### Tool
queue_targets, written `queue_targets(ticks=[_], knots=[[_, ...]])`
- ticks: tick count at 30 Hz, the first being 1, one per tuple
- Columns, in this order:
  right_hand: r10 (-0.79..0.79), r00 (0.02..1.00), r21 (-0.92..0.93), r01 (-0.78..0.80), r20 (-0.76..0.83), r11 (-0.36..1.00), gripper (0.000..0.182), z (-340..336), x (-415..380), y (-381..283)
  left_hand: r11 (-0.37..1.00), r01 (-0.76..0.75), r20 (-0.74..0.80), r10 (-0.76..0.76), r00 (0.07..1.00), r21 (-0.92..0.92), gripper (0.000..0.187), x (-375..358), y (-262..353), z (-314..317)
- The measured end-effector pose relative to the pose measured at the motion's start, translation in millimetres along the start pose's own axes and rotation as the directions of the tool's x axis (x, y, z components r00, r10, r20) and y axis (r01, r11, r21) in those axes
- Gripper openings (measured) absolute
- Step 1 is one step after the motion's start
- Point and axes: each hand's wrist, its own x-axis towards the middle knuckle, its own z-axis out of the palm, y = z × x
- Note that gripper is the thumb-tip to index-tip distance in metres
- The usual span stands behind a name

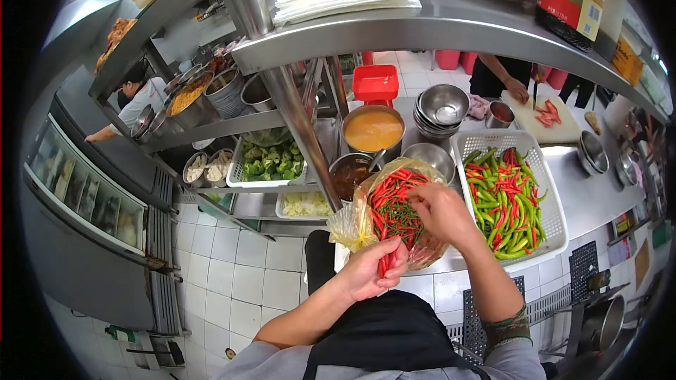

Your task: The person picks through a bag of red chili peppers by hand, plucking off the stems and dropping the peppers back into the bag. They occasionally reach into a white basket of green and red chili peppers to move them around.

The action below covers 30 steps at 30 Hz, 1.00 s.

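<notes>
My left hand (372,267) is closed around a few red chilies, whose tips stick out below the fingers. Just in front of it, an open plastic bag (360,217) holds a heap of thin red chilies (396,184) with green stems. Over the right part of this heap hangs my right hand (443,212), its fingers curled and pressed together. Whatever lies between those fingertips is too small to make out. To the right of the bag stands a white perforated basket (558,229) full of green and red chilies (503,200).
Behind the bag are a pot of orange liquid (373,132), a pot of dark sauce (350,179) and stacked metal bowls (443,105). A co-worker's hand (517,89) is at a cutting board (563,129) with a knife. A steel shelf (451,24) crosses above; its post (299,123) stands left.
</notes>
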Motion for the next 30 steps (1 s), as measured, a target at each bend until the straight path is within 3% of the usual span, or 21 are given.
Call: queue_targets(ticks=[3, 6, 9, 13, 19, 24, 27, 30], knots=[[0.185, 0.981, -0.158, -0.173, 0.064, 0.972, 0.020, 0.7, 31.2, 8.4, 0.999, -0.001, 0.016, 0.001, 1.000, 0.036, 0.029, -2.9, 1.0, -0.5], [0.242, 0.968, -0.359, -0.206, 0.060, 0.910, 0.022, 24.3, 56.5, 34.7, 0.998, 0.034, -0.016, -0.033, 0.999, 0.052, 0.024, -5.1, 1.8, -5.2], [0.238, 0.970, -0.395, -0.198, 0.054, 0.897, 0.022, 36.9, 67.9, 41.7, 0.995, 0.017, -0.042, -0.013, 0.999, 0.101, 0.023, -10.4, 5.1, 0.4], [0.147, 0.987, -0.301, -0.122, 0.063, 0.946, 0.021, 39.1, 66.5, 43.9, 0.996, -0.004, -0.029, 0.007, 1.000, 0.091, 0.026, -10.9, 3.4, -6.4], [-0.065, 0.987, -0.202, 0.034, -0.149, 0.979, 0.013, 7.4, 29.9, 5.1, 0.999, -0.040, -0.129, 0.042, 0.991, 0.017, 0.034, -2.1, 5.8, -1.7], [-0.307, 0.911, -0.203, 0.257, -0.277, 0.945, 0.012, 1.3, -19.7, -22.2, 0.994, -0.102, -0.260, 0.108, 0.959, 0.039, 0.037, 13.7, 10.1, 9.7], [-0.389, 0.877, -0.108, 0.374, -0.281, 0.921, 0.013, 8.2, -40.1, -33.6, 0.986, -0.160, -0.231, 0.166, 0.959, 0.044, 0.032, 18.0, 8.9, 21.5], [-0.363, 0.904, -0.050, 0.361, -0.224, 0.931, 0.017, 7.5, -51.9, -44.5, 0.977, -0.194, -0.214, 0.207, 0.955, 0.084, 0.027, 17.0, 5.8, 19.4]])
